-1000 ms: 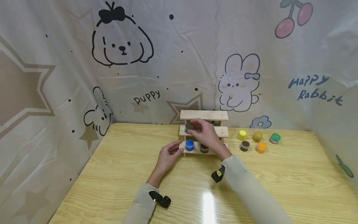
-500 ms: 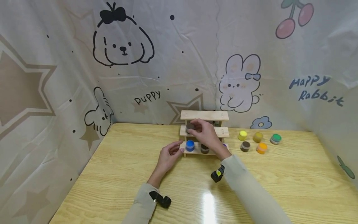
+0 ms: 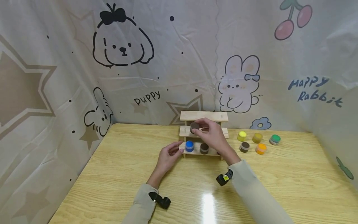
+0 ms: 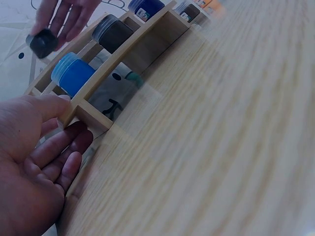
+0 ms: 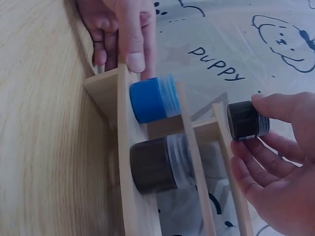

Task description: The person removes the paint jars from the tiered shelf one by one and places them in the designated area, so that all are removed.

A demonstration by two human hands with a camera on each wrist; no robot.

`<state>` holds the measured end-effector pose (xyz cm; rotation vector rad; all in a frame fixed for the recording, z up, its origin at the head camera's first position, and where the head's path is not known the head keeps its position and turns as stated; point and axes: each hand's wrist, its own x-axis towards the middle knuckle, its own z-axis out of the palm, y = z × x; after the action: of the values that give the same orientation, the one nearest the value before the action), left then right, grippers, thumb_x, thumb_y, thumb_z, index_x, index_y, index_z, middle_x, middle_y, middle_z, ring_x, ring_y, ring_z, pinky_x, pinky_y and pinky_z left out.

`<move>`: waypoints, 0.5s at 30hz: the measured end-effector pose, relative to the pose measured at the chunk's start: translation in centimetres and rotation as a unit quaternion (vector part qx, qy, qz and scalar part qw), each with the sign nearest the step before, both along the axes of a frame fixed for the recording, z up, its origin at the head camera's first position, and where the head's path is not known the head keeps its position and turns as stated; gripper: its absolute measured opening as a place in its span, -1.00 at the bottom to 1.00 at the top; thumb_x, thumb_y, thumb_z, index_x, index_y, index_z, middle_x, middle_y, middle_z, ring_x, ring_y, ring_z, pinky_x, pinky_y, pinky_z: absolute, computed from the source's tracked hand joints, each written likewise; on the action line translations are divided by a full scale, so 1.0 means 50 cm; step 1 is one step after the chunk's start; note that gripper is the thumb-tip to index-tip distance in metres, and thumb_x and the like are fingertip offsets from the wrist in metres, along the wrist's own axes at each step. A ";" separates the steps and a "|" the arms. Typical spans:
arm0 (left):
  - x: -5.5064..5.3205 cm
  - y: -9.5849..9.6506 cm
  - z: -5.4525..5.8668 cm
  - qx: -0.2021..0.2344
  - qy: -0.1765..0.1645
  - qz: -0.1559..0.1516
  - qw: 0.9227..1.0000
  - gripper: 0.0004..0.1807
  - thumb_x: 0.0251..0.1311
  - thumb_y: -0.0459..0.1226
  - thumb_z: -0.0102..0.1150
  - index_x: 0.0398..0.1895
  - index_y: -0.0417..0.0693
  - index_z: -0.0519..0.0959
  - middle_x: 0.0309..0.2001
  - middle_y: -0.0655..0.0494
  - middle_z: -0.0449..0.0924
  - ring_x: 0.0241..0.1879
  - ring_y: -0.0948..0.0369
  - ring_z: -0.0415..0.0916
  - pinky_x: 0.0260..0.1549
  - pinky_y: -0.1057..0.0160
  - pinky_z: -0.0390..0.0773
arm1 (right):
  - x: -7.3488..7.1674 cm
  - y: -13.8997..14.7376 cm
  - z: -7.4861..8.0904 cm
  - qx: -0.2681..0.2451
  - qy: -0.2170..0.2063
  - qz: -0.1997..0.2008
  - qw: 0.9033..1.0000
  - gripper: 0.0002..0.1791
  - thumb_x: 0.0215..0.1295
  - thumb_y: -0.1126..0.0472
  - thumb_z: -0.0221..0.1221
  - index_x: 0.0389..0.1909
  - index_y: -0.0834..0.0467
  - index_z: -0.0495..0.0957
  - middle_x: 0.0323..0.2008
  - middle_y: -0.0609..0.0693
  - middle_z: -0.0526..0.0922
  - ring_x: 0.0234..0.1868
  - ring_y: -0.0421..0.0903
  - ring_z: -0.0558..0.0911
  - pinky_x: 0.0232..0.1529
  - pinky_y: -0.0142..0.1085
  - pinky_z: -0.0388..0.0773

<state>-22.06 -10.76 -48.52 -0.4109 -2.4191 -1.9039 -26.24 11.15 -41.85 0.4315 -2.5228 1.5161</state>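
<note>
A small three-tier wooden display stand (image 3: 204, 116) stands at the back of the table. My left hand (image 3: 167, 158) holds the left end of its lowest tier, the thumb (image 5: 136, 61) lying on the board. Thumb and fingers of my right hand (image 3: 212, 134) pinch a dark paint jar (image 5: 241, 121) over the left part of the middle tier. On the lowest tier sit a blue paint jar (image 3: 189, 146), a dark brown one (image 3: 204, 148) and, further right, a dark blue one (image 4: 147, 9), mostly hidden by my right wrist in the head view.
Right of the stand, several paint jars stand on the table: yellow (image 3: 241, 136), ochre (image 3: 257, 137), green (image 3: 275, 139), dark brown (image 3: 244, 147) and orange (image 3: 261, 148). A printed curtain (image 3: 167, 62) hangs behind the table's back edge.
My right hand has shifted slightly to the right with the dark paint jar, still above the middle tier. The left hand stays at the stand's left end.
</note>
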 end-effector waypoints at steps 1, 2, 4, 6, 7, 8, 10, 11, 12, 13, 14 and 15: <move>0.000 0.000 0.000 0.000 0.001 0.001 1.000 -0.58 0.38 -0.41 0.26 0.27 -0.38 0.55 0.23 -0.29 0.58 0.19 -0.17 0.55 0.03 0.16 0.59 | 0.004 0.003 0.001 -0.004 0.001 -0.002 1.000 -0.58 0.34 0.14 0.39 0.15 0.19 0.61 0.05 0.11 0.69 0.11 0.03 0.67 0.12 -0.10 0.61; 0.000 0.000 0.000 0.001 0.002 0.001 1.000 -0.58 0.38 -0.41 0.25 0.27 -0.38 0.55 0.23 -0.29 0.58 0.18 -0.16 0.56 0.02 0.19 0.59 | 0.008 0.006 0.003 -0.011 0.001 -0.004 1.000 -0.59 0.33 0.14 0.39 0.14 0.19 0.61 0.04 0.10 0.69 0.10 0.03 0.67 0.12 -0.10 0.61; 0.000 0.000 0.000 0.001 0.005 0.001 1.000 -0.58 0.38 -0.42 0.26 0.26 -0.39 0.55 0.22 -0.29 0.58 0.18 -0.16 0.57 -0.01 0.24 0.58 | 0.017 0.011 0.005 -0.023 0.000 -0.005 1.000 -0.59 0.32 0.15 0.41 0.12 0.19 0.62 0.02 0.09 0.70 0.09 0.02 0.67 0.11 -0.10 0.62; 0.000 0.000 0.000 0.001 0.006 0.002 1.000 -0.58 0.38 -0.42 0.26 0.26 -0.39 0.55 0.22 -0.29 0.58 0.17 -0.16 0.57 -0.01 0.25 0.58 | 0.025 0.018 0.006 -0.031 0.001 -0.007 0.999 -0.60 0.31 0.16 0.41 0.10 0.20 0.61 0.01 0.10 0.70 0.07 0.02 0.67 0.10 -0.11 0.62; -0.001 0.000 0.000 0.000 0.007 0.002 1.000 -0.58 0.38 -0.42 0.26 0.27 -0.38 0.55 0.22 -0.29 0.58 0.17 -0.16 0.57 -0.01 0.24 0.58 | 0.029 0.022 0.006 -0.036 0.002 -0.006 0.999 -0.60 0.30 0.17 0.42 0.09 0.21 0.61 -0.01 0.11 0.70 0.06 0.03 0.67 0.09 -0.11 0.63; -0.001 0.000 0.000 0.000 0.007 0.003 1.000 -0.58 0.38 -0.42 0.26 0.27 -0.38 0.55 0.22 -0.29 0.58 0.17 -0.16 0.56 0.00 0.21 0.59 | 0.032 0.026 0.007 -0.042 0.004 -0.006 0.999 -0.60 0.30 0.18 0.42 0.09 0.21 0.61 -0.01 0.12 0.69 0.06 0.03 0.68 0.08 -0.12 0.63; -0.001 0.000 0.000 -0.001 0.007 0.004 1.000 -0.58 0.38 -0.42 0.26 0.26 -0.38 0.55 0.22 -0.29 0.58 0.18 -0.16 0.56 0.01 0.17 0.59 | 0.039 0.035 0.005 -0.044 0.006 -0.006 0.999 -0.60 0.31 0.17 0.42 0.09 0.21 0.60 -0.01 0.13 0.68 0.06 0.04 0.67 0.08 -0.13 0.64; -0.001 0.000 0.000 -0.001 0.006 0.004 1.000 -0.58 0.37 -0.42 0.26 0.27 -0.38 0.55 0.22 -0.29 0.58 0.18 -0.17 0.56 0.02 0.15 0.59 | 0.042 0.039 0.004 -0.045 0.007 -0.008 0.999 -0.60 0.31 0.17 0.42 0.09 0.21 0.60 -0.01 0.13 0.68 0.06 0.04 0.67 0.08 -0.13 0.64; 0.000 0.000 0.000 0.000 0.006 0.004 1.000 -0.58 0.37 -0.42 0.26 0.27 -0.38 0.55 0.22 -0.30 0.58 0.18 -0.17 0.56 0.02 0.15 0.59 | 0.046 0.044 0.003 -0.047 0.006 -0.009 0.999 -0.60 0.31 0.16 0.42 0.09 0.21 0.60 -0.01 0.14 0.68 0.06 0.04 0.67 0.08 -0.12 0.63; 0.000 0.000 0.000 0.001 0.006 0.004 1.000 -0.58 0.37 -0.42 0.26 0.27 -0.39 0.55 0.22 -0.30 0.58 0.18 -0.17 0.56 0.02 0.15 0.59 | 0.049 0.048 0.001 -0.048 0.005 -0.009 0.999 -0.59 0.31 0.15 0.42 0.10 0.21 0.60 0.00 0.14 0.67 0.06 0.04 0.67 0.08 -0.12 0.63; 0.000 0.000 -0.001 0.003 0.005 0.003 1.000 -0.57 0.37 -0.43 0.26 0.26 -0.39 0.55 0.22 -0.31 0.58 0.18 -0.17 0.56 0.01 0.17 0.59 | 0.052 0.053 0.000 -0.048 0.004 -0.010 0.999 -0.58 0.31 0.14 0.42 0.10 0.21 0.60 0.00 0.14 0.67 0.06 0.05 0.66 0.09 -0.11 0.62; 0.001 0.000 -0.001 0.004 0.005 0.003 1.000 -0.57 0.37 -0.43 0.26 0.26 -0.40 0.55 0.21 -0.31 0.58 0.18 -0.18 0.56 0.01 0.19 0.59 | 0.055 0.057 -0.001 -0.046 0.003 -0.011 0.999 -0.57 0.31 0.12 0.42 0.11 0.21 0.60 0.00 0.15 0.67 0.06 0.04 0.66 0.10 -0.11 0.62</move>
<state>-22.01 -10.77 -48.58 -0.4108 -2.4021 -1.9031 -23.47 14.01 -41.88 0.3923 -2.4326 1.6117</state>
